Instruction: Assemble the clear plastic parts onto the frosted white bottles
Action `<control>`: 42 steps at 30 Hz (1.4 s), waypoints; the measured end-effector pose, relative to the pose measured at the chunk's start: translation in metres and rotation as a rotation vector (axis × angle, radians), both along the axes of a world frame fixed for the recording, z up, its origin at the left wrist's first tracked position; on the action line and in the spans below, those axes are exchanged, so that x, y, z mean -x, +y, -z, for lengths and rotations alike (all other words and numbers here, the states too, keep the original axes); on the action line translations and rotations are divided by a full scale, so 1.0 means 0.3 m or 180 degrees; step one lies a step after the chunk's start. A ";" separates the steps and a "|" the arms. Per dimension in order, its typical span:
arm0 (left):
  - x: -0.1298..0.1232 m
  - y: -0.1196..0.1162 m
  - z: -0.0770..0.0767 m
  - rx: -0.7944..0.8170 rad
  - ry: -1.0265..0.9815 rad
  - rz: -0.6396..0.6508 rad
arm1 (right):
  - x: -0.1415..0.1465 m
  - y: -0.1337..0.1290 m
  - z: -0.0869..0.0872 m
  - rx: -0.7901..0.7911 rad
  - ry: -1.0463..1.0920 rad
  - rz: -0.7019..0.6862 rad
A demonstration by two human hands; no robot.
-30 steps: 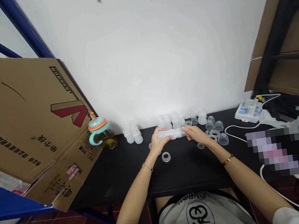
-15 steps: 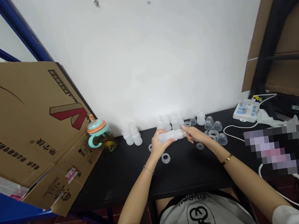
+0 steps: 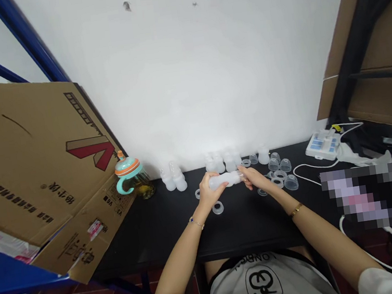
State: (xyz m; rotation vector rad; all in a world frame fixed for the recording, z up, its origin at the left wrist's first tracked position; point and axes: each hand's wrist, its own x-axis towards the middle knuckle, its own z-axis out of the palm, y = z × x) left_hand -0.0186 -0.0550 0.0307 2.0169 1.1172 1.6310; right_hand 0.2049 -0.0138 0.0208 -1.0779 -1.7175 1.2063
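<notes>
- The person's left hand (image 3: 207,191) wraps around the body of a frosted translucent plastic baby bottle (image 3: 222,180), its fingers (image 3: 212,177) curled and clamped on it.
- The right hand (image 3: 253,178) holds the bottle's other end, its fingers (image 3: 242,171) pressed together on the clear narrow end.
- The bottle lies on its side between the two hands, held above a matte black desk (image 3: 150,236), near the desk's back edge.
- A thin chain bracelet (image 3: 195,224) circles the left wrist, and a gold bangle (image 3: 296,210) sits on the right wrist.
- Upright frosted plastic bottles (image 3: 218,163) stand in a row along the wall just behind the hands, with more (image 3: 175,179) further left.
- Clear dome-shaped plastic caps (image 3: 290,182) sit to the right of the right hand, among translucent silicone rings (image 3: 277,182).
- Another translucent silicone ring (image 3: 218,207) lies just in front of the left hand.
- A teal-and-orange handled bottle (image 3: 128,168) with amber contents stands at the desk's left end, beside a tilted brown cardboard box flap (image 3: 36,155).
- A white control unit with blue panels (image 3: 322,145) sits at the right, trailing a thin white cable (image 3: 309,170).
</notes>
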 end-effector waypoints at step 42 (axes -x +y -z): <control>-0.094 -0.033 0.019 0.1309 -0.1644 0.0295 | -0.011 -0.048 0.006 -0.2032 -0.1291 0.1369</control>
